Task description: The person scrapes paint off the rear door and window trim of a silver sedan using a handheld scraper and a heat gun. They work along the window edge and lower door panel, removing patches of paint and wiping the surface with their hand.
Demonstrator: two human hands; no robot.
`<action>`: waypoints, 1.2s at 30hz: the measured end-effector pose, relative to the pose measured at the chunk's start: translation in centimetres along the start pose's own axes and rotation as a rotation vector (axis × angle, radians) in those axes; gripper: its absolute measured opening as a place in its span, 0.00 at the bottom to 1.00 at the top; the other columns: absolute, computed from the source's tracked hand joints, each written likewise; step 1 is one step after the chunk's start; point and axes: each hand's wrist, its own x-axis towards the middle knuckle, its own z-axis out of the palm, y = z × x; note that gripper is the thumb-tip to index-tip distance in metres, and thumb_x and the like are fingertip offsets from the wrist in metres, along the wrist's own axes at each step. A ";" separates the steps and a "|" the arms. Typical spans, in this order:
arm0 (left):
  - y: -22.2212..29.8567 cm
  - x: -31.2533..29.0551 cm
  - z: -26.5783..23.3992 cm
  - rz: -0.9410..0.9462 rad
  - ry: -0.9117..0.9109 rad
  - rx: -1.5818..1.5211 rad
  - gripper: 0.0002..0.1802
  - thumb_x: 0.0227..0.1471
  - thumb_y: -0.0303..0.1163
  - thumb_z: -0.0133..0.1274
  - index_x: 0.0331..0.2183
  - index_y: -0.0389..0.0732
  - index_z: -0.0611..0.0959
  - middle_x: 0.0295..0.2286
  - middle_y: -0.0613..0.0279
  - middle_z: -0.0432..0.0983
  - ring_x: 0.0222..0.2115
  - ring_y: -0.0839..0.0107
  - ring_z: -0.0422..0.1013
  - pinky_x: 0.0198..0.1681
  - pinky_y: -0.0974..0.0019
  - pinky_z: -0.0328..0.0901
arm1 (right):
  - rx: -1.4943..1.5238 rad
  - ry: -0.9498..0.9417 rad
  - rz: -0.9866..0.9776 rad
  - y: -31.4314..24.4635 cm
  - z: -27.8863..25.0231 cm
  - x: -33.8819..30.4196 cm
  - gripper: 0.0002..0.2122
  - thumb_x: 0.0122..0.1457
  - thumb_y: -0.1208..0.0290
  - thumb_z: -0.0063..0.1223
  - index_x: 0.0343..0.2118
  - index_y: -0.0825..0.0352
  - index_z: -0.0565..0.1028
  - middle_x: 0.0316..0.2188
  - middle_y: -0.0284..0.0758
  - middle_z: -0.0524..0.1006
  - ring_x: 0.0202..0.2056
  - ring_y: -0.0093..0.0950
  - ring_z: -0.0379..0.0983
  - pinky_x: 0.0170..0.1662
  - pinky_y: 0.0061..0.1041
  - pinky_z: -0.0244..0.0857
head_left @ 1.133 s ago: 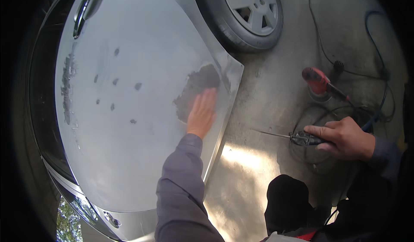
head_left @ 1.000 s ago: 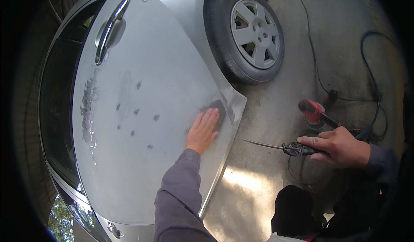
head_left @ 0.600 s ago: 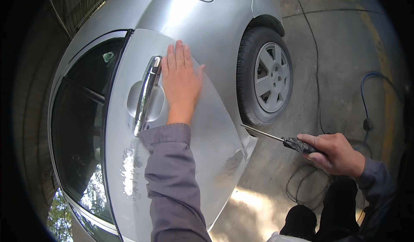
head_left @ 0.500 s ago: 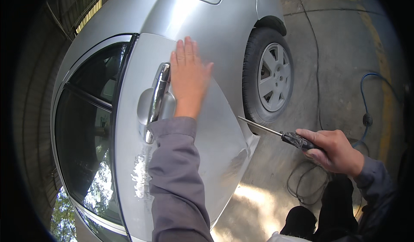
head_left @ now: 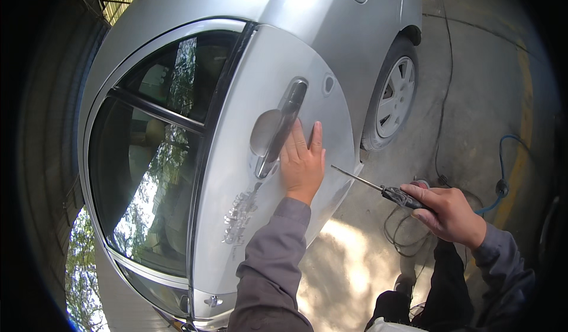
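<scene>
My left hand lies on the silver car door, fingers stretched and some of them apart, just beside the chrome door handle. Below the handle, a rough patch of damaged paint shows on the panel. A small ringed spot marks the door's upper right. In my right hand is a screwdriver, gripped by its dark handle. Its long thin shaft points left toward the door; whether the tip touches the panel I cannot tell.
The rear wheel stands right of the door. A black cable and a blue hose run over the concrete floor. Something red lies behind my right hand. Dark side windows fill the left.
My left hand has slid from above and beside the handle's upper end to its lower end. The view has shifted, showing more of the door. The screwdriver stays in my right hand.
</scene>
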 end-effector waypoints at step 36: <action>-12.2 -5.5 -10.4 -0.356 0.005 -0.157 0.37 0.56 0.42 0.66 0.64 0.45 0.76 0.69 0.61 0.66 0.68 0.61 0.63 0.69 0.52 0.61 | -0.015 0.050 0.095 -19.8 -6.0 10.5 0.21 0.68 0.75 0.54 0.64 0.68 0.75 0.22 0.45 0.69 0.22 0.39 0.67 0.32 0.32 0.68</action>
